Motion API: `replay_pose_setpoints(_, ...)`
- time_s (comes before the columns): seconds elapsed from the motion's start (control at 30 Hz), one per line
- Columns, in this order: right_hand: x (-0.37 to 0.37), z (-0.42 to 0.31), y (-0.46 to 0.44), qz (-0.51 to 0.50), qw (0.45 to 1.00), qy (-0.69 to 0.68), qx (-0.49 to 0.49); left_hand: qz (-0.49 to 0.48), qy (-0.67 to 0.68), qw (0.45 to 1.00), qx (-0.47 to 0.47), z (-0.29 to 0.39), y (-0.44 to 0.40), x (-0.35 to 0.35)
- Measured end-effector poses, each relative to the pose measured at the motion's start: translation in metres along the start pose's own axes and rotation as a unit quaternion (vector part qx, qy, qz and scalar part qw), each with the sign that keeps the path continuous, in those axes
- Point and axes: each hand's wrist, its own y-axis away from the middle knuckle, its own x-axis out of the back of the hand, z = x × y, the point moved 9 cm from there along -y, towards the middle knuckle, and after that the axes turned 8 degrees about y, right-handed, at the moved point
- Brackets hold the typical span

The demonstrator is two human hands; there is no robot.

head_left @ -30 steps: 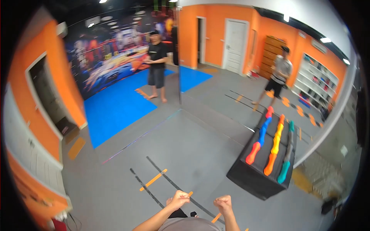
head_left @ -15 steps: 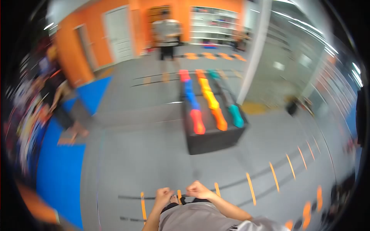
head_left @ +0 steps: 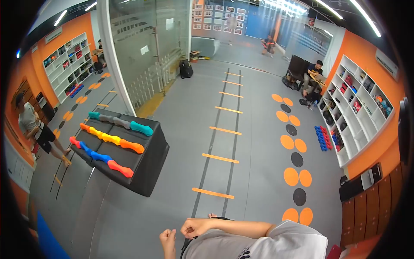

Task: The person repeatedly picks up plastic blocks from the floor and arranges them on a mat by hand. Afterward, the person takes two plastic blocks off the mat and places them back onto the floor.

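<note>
My left hand is curled into a fist at the bottom centre, with nothing visible in it. Just right of it, my right hand is also a fist, its forearm stretched across my grey shirt. The two fists are close but apart. Up and left of them stands a black padded block. On its top lie a red and blue row, an orange and yellow row and a teal and grey row of dumbbell-shaped pieces.
A ladder pattern runs along the floor ahead. Orange and black floor dots lie right of it. White shelves line the right wall. A person sits by them. A mirror at left reflects a standing figure.
The view has swung far to the right, so the block now appears at left and the ladder pattern ahead. The standing person by the blue mat has left view. Both fists stay closed.
</note>
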Motion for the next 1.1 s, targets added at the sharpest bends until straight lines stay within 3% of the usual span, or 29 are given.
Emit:
replay_pose_setpoints(0.17, 0.010, 0.030, 0.034, 0.063, 0.997, -0.026, -0.020, -0.046, -0.036, 0.998, 0.011, 0.002, -0.005, -0.036)
replay_pose_setpoints(0.27, 0.008, 0.023, 0.045, 0.051, 0.996, -0.072, -0.016, -0.040, -0.062, 0.997, -0.002, 0.006, 0.014, -0.045)
replay_pose_setpoints(0.3, 0.011, 0.019, 0.047, 0.009, 0.998, 0.028, -0.047, -0.035, -0.076, 0.996, -0.014, -0.003, 0.018, -0.042)
replay_pose_setpoints(0.4, 0.002, -0.023, 0.049, 0.013, 0.997, -0.081, -0.001, 0.036, -0.092, 0.995, -0.018, 0.000, 0.057, -0.030)
replay_pose_setpoints(0.43, -0.001, -0.006, 0.049, -0.016, 1.000, 0.006, -0.011, 0.059, -0.092, 0.994, 0.000, 0.004, 0.071, -0.029)
replay_pose_setpoints(0.5, -0.004, 0.006, 0.058, -0.042, 0.999, -0.018, 0.014, 0.102, -0.114, 0.988, -0.019, -0.017, 0.090, -0.022)
replay_pose_setpoints(0.63, -0.030, 0.054, 0.090, -0.146, 0.985, -0.064, -0.061, 0.220, -0.108, 0.967, -0.066, -0.045, 0.155, -0.016)
replay_pose_setpoints(0.73, -0.041, 0.072, 0.132, -0.226, 0.964, -0.096, -0.101, 0.325, -0.119, 0.931, -0.113, -0.076, 0.220, -0.050)
replay_pose_setpoints(0.8, -0.055, 0.092, 0.156, -0.253, 0.965, -0.050, -0.057, 0.395, -0.043, 0.913, -0.090, -0.116, 0.268, -0.073)
replay_pose_setpoints(0.87, -0.083, 0.079, 0.176, -0.334, 0.936, -0.047, -0.099, 0.449, 0.027, 0.893, -0.027, -0.157, 0.319, -0.098)
replay_pose_setpoints(0.93, -0.105, 0.068, 0.203, -0.374, 0.919, -0.046, -0.119, 0.489, 0.072, 0.868, -0.036, -0.198, 0.362, -0.126)
replay_pose_setpoints(0.97, -0.117, 0.092, 0.210, -0.454, 0.880, -0.033, -0.139, 0.506, 0.093, 0.857, -0.044, -0.217, 0.378, -0.137)
replay_pose_setpoints(1.1, -0.167, 0.061, 0.238, -0.508, 0.857, -0.052, -0.068, 0.577, 0.144, 0.804, -0.023, -0.247, 0.435, -0.170)
